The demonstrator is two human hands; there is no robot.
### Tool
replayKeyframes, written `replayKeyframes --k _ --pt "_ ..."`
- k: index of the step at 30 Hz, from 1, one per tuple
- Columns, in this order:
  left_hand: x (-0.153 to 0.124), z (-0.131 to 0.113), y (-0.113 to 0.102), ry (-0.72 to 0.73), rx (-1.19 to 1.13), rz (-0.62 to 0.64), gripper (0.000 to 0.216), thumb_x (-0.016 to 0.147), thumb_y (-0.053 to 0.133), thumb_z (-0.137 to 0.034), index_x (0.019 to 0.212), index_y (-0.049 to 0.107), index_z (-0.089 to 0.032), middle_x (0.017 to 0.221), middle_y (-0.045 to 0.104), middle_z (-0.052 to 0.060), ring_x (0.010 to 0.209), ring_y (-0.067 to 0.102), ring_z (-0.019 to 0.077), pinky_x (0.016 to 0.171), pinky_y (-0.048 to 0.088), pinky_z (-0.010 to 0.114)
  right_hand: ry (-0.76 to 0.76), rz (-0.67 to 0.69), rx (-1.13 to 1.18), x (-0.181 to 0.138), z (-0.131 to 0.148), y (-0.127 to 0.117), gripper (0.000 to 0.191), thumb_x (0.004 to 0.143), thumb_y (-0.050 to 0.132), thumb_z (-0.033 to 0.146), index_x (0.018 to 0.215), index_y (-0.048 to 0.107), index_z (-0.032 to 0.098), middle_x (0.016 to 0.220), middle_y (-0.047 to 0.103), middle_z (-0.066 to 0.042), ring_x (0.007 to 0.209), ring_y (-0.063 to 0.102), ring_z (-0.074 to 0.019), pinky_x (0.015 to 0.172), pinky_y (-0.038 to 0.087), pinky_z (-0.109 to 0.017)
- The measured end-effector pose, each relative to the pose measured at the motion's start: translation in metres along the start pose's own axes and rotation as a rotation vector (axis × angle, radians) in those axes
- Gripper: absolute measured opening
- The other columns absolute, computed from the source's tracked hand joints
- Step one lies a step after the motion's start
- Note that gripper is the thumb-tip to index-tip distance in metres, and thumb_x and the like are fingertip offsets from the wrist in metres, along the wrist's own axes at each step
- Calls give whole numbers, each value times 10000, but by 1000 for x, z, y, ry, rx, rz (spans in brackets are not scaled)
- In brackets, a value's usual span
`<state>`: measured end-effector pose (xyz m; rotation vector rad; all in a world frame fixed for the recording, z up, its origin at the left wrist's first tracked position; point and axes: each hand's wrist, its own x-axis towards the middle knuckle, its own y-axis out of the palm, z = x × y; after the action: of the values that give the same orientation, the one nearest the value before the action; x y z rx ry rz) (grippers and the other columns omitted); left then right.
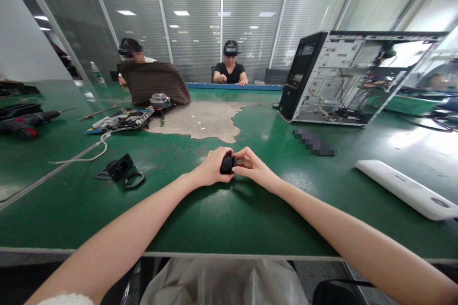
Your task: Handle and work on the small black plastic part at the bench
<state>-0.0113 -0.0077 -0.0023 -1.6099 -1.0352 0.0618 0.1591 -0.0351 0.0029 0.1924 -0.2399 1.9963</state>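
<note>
Just above the green table, a small black part [226, 165] sits between my two hands; its exact kind does not show. My left hand [212, 168] wraps around its left side with closed fingers. From the right, the thumb and fingertips of my right hand [255, 169] pinch the part's near end. To the left on the table lie a black plastic bracket [119, 167] with a round hole and, beside it, a black ring with flat sides [134, 180].
An opened computer case [307, 76] stands at the back right, near a pixelated dark object [314, 142] and a white elongated device [404, 188]. Circuit boards [123, 120], a white cable [102, 150] and a drill [28, 121] lie left. Two people sit across the table.
</note>
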Motion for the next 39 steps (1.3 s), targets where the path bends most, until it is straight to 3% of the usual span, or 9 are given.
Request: replayKeyframes --k 4,9,17,24,28,35,39 --pt "0 1 1 7 -1 -10 556 599 609 -312 1076 355 -184 1006 490 53 913 485 209 781 367 336 -17 -56 -37 1 0 2 197 703 580 274 813 431 204 904 516 0 821 546 -118 774 438 -304" --pt "0 1 0 15 -16 -2 557 595 613 -309 1073 356 -183 1009 490 53 919 481 205 785 365 333 32 -71 -88 3 -4 0 254 708 574 271 911 438 202 931 520 -23 874 534 -131 833 419 -339" --pt "0 -2 -1 -10 -7 9 558 588 609 -275 1076 356 -184 997 493 52 895 489 209 771 367 337 -11 23 8 -2 -1 -3 363 616 661 211 897 431 213 949 498 -9 829 561 -122 783 455 -322" --pt "0 0 -2 -18 -30 1 547 587 624 -294 1060 369 -190 1008 493 56 920 482 215 779 366 344 83 -124 -84 -3 5 -15 371 596 678 224 908 478 206 859 564 -9 798 563 -134 767 463 -347" --pt "0 1 -1 -8 -21 3 555 596 616 -292 1075 357 -185 1007 491 58 914 482 212 775 369 344 165 -62 46 -1 3 -9 321 668 621 289 959 504 218 926 565 -20 735 580 -108 760 481 -340" --pt "-2 1 -1 6 32 -6 560 607 607 -321 1079 345 -171 1009 474 70 933 462 219 784 361 349 229 -94 -41 10 2 -5 334 616 666 273 910 556 157 849 594 -36 693 579 -116 730 477 -328" --pt "-2 0 0 10 50 -5 563 604 608 -326 1078 343 -176 1010 468 72 934 454 223 785 355 354 131 -98 -131 9 3 -4 288 609 663 256 860 574 148 830 608 -33 732 586 -138 765 464 -342"
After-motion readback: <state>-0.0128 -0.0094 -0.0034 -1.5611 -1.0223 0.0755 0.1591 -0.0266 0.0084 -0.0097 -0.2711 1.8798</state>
